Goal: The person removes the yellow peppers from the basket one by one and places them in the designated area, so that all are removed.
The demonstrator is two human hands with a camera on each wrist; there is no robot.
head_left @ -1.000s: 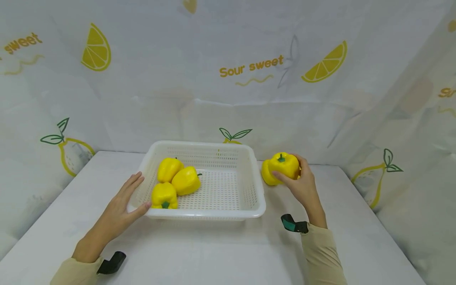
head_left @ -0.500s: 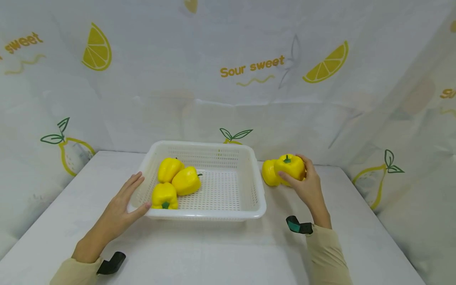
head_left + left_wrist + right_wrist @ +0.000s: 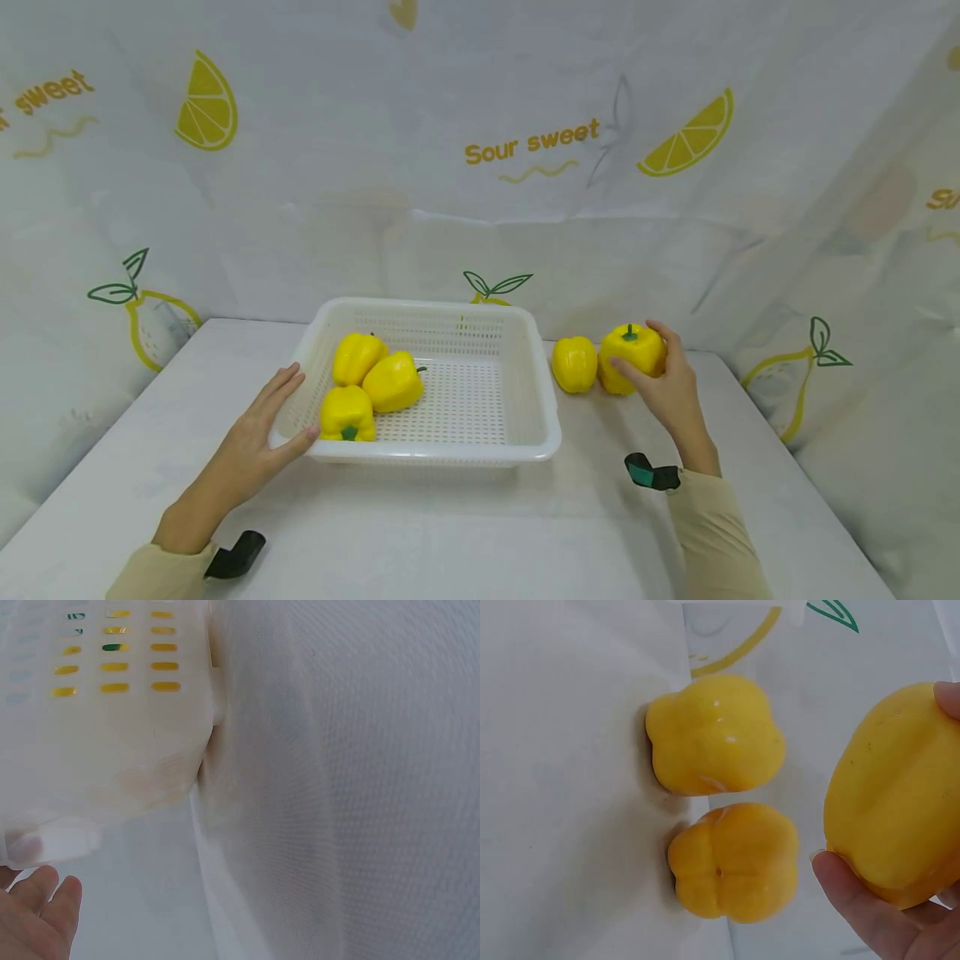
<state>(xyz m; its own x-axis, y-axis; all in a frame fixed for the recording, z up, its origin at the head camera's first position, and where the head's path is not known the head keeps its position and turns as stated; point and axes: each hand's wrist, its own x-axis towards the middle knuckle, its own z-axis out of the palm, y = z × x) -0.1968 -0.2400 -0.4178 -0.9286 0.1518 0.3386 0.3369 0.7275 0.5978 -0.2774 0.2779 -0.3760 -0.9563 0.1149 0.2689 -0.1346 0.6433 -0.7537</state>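
My right hand (image 3: 667, 383) holds a yellow bell pepper (image 3: 636, 343), its green stem upward, between thumb and fingers. In the right wrist view this held pepper (image 3: 900, 795) is apart from two other yellow peppers on the table, an upper one (image 3: 712, 735) and a lower one (image 3: 735, 862). From the head view, one loose pepper (image 3: 575, 365) stands right of the white basket (image 3: 435, 452); the other is mostly hidden behind the held one. My left hand (image 3: 243, 454) rests at the basket's front-left corner, fingers fairly straight, thumb on the rim.
Three yellow peppers (image 3: 393, 382) lie in the left part of the perforated basket. A white cloth printed with lemons (image 3: 352, 233) hangs behind the white table (image 3: 420, 542). Each wrist wears a small dark camera.
My right hand has moved rightward with its pepper, away from the basket, and the loose pepper beside the basket is now in fuller view. The left hand and basket have stayed put.
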